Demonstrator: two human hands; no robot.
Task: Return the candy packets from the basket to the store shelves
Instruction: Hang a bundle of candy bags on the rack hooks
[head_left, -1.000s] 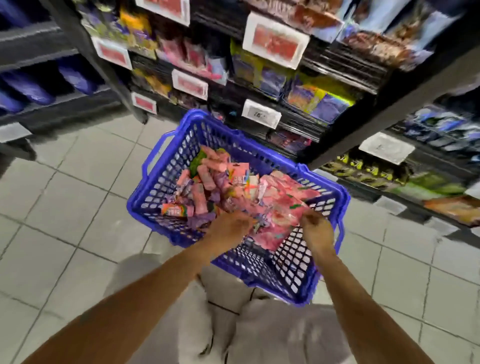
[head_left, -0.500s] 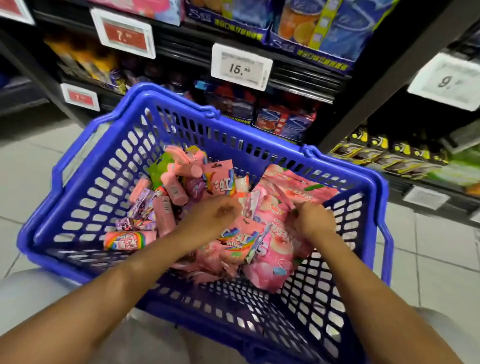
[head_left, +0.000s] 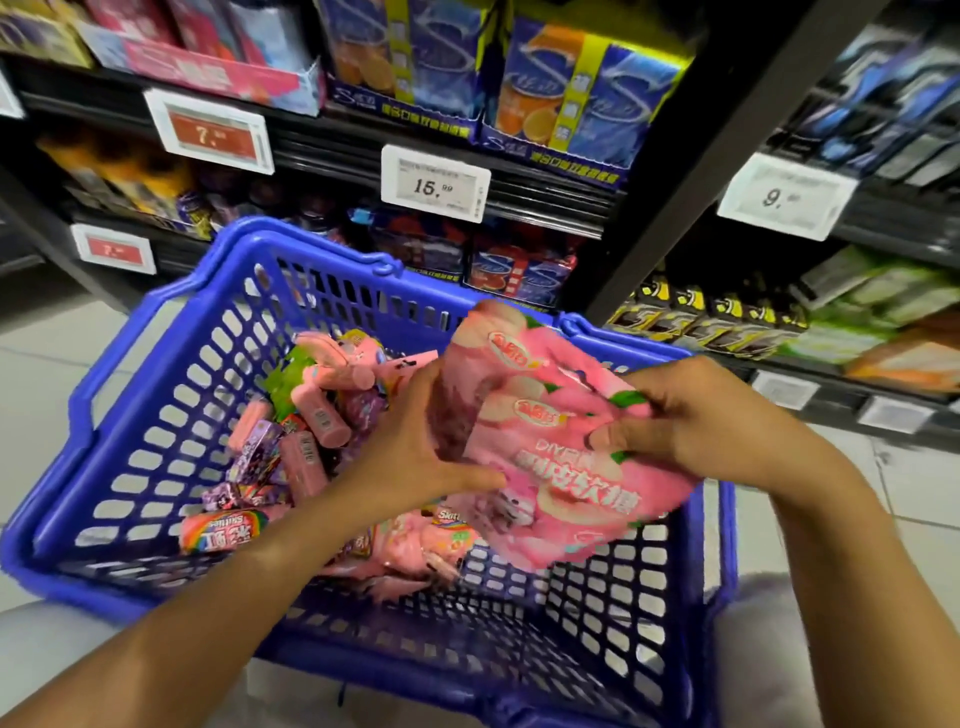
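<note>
A blue plastic basket (head_left: 130, 415) sits in front of me, holding several pink candy tubes, purple packs and a rainbow Skittles packet (head_left: 223, 532). Above its right half I hold a stack of pink peach gummy packets (head_left: 550, 457). My left hand (head_left: 415, 457) grips the stack's left edge. My right hand (head_left: 696, 421) pinches its right side, thumb on the front. More pink packets (head_left: 410, 551) lie under the stack on the basket floor.
Dark store shelves (head_left: 519, 171) stand right behind the basket, filled with boxed gum and candy. Price tags read 7 (head_left: 210, 132), 15.99 (head_left: 434, 184) and 9 (head_left: 784, 197). A black upright post (head_left: 696, 156) splits the shelving. Grey floor tiles lie left and right.
Both hands have lifted a stack of pink gummy packets out of the pile, up over the basket's right side. The view has moved closer to the shelves.
</note>
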